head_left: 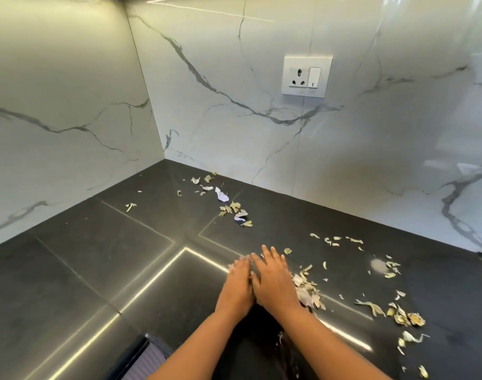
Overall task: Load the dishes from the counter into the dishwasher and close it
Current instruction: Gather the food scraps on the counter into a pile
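one head-worn camera looks forward and down from close above the dark counter (102,270), facing the marble corner wall (234,119).

The dark counter (97,270) carries scattered vegetable scraps, and both hands lie flat on it side by side, the left grip (238,281) touching the right grip (274,278). A heap of peelings (307,292) lies just right of the right grip, touching it, with loose bits (399,316) strewn farther right and more scraps (234,208) well beyond the fingertips toward the wall. A single green bit (130,206) lies far to the left of the grips, apart from the rest.
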